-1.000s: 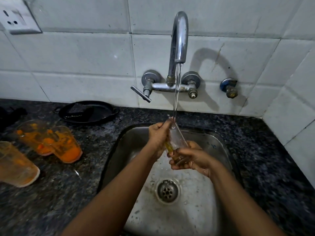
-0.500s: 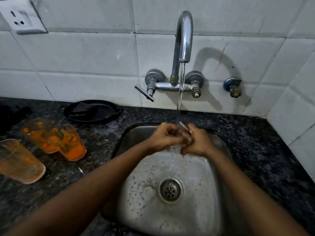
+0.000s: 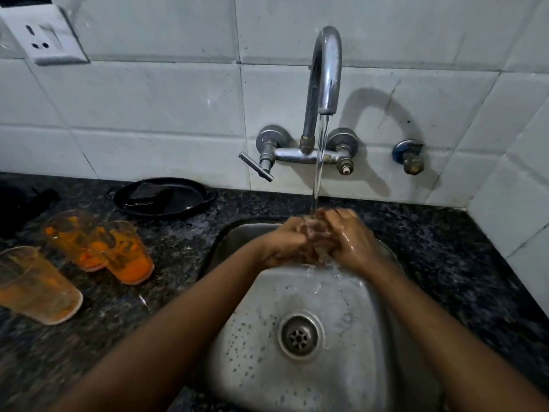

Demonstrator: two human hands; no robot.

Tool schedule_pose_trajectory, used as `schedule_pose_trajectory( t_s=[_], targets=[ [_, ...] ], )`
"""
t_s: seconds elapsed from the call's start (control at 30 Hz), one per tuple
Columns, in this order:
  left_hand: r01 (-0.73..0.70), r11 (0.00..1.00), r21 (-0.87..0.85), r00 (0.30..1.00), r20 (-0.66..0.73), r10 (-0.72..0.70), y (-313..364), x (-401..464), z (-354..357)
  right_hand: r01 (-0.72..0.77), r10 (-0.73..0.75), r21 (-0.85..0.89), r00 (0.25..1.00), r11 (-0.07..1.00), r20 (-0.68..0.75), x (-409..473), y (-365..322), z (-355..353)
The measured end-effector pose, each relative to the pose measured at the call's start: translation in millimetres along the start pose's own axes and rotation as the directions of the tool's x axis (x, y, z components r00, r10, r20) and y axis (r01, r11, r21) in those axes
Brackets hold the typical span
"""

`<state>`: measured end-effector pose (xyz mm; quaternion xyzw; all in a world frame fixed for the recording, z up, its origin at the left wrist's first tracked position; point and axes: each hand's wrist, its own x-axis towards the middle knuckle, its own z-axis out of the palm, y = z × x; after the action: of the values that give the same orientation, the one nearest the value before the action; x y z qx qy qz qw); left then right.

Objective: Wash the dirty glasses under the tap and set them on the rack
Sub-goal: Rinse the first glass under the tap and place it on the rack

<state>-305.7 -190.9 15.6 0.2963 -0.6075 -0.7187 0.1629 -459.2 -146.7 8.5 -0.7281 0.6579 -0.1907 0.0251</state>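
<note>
A black pan [image 3: 166, 197] sits on the dark speckled tabletop [image 3: 445, 248] against the white tiled wall [image 3: 148, 114], a dark scrubbing pad [image 3: 147, 196] lying in it. A white wall socket [image 3: 47, 40] sits upper left; a blue-collared valve [image 3: 408, 157] juts from the tiles at right.

The scene is dim, lit from the near left: the tap [image 3: 323, 84] throws a soft arched shadow rightward on the white tiled wall [image 3: 148, 99]. Bright glints sit on the spout and on the wet steel sink [image 3: 267, 367]. The dark countertop [image 3: 475, 278] smears into blur at the far right. Wide-angle distortion bends the tile lines near the edges, and both forearms look soft at the near edge.
</note>
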Motion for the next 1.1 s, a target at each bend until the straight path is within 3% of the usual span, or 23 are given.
schedule_pose_trajectory(
  t_s=[0.07, 0.13, 0.23, 0.37, 0.5, 0.57, 0.63, 0.67, 0.7, 0.73, 0.77, 0.8, 0.83, 0.87, 0.9, 0.93, 0.97, 1.0, 1.03, 1.1],
  targets=[
    [-0.028, 0.969, -0.246, 0.999, -0.050, 0.017, -9, -3, -1, 0.024, -0.027, -0.194, 1.000, 0.981, -0.012, 1, 0, -9],
    [-0.017, 0.922, -0.388, 0.990, -0.133, -0.038, -18, -6, 4, 0.064, -0.075, -0.377, 0.997, 0.924, -0.015, 1, 0, -16],
    [0.016, 0.913, -0.407, 0.946, -0.291, -0.146, -31, -8, 4, 0.122, -0.164, -0.562, 0.986, 0.818, -0.025, 1, 0, -24],
    [0.029, 0.913, -0.408, 0.935, -0.312, -0.169, -31, -12, 6, 0.182, -0.159, -0.588, 0.983, 0.789, 0.091, 0, -3, -29],
    [-0.126, 0.819, -0.560, 0.962, -0.272, -0.038, -13, -20, 24, 0.043, -0.045, -0.471, 0.999, 0.881, 0.007, 1, -4, -23],
    [-0.129, 0.906, -0.402, 0.979, -0.198, 0.052, -12, -18, 30, 0.010, 0.003, -0.339, 0.999, 0.941, 0.038, 2, -1, -17],
    [-0.097, 0.995, 0.033, 0.988, -0.117, 0.100, -9, -18, 32, 0.039, -0.032, -0.238, 0.999, 0.970, 0.034, 3, -3, -16],
    [-0.104, 0.913, 0.394, 0.988, -0.064, 0.140, -7, -18, 29, 0.105, -0.099, -0.201, 0.994, 0.974, 0.039, 3, -3, -16],
    [-0.139, 0.639, 0.757, 0.980, 0.013, 0.198, -6, -17, 25, 0.182, -0.172, -0.192, 0.983, 0.964, 0.068, 2, -3, -15],
    [-0.165, 0.261, 0.951, 0.968, 0.104, 0.230, -5, -16, 23, 0.242, -0.230, -0.205, 0.970, 0.948, 0.083, 2, -2, -14],
    [-0.160, -0.020, 0.987, 0.962, 0.161, 0.219, -3, -17, 22, 0.287, -0.274, -0.214, 0.958, 0.934, 0.091, 1, 1, -12],
    [-0.118, -0.171, 0.978, 0.969, 0.150, 0.195, -4, -16, 24, 0.297, -0.286, -0.205, 0.955, 0.933, 0.082, 1, 1, -11],
    [-0.072, -0.219, 0.973, 0.978, 0.112, 0.176, -6, -15, 26, 0.291, -0.284, -0.187, 0.957, 0.938, 0.063, 1, 1, -10],
    [-0.040, -0.213, 0.976, 0.985, 0.074, 0.155, -6, -14, 29, 0.272, -0.267, -0.158, 0.962, 0.949, 0.053, 0, 2, -8],
    [-0.023, -0.103, 0.994, 0.991, 0.037, 0.128, -6, -11, 31, 0.243, -0.240, -0.123, 0.970, 0.962, 0.045, -1, 4, -5],
    [-0.017, 0.172, 0.985, 0.997, 0.003, 0.077, -5, -10, 30, 0.210, -0.207, -0.091, 0.978, 0.974, 0.041, -1, 5, -3],
    [0.007, 0.543, 0.840, 1.000, -0.008, -0.001, -2, -8, 28, 0.175, -0.173, -0.063, 0.984, 0.983, 0.032, -2, 6, 0],
    [0.037, 0.822, 0.569, 0.998, 0.018, -0.058, 3, -8, 23, 0.124, -0.123, -0.024, 0.992, 0.992, 0.027, -3, 6, 2],
    [0.053, 0.944, 0.326, 0.997, 0.032, -0.067, 7, -9, 17, 0.071, -0.072, 0.014, 0.997, 0.997, 0.027, -5, 6, 2],
    [0.001, 0.997, 0.082, 1.000, -0.007, -0.001, 6, -5, 7, -0.024, 0.023, 0.070, 1.000, 0.997, 0.015, -7, 4, 1]
  ],
)
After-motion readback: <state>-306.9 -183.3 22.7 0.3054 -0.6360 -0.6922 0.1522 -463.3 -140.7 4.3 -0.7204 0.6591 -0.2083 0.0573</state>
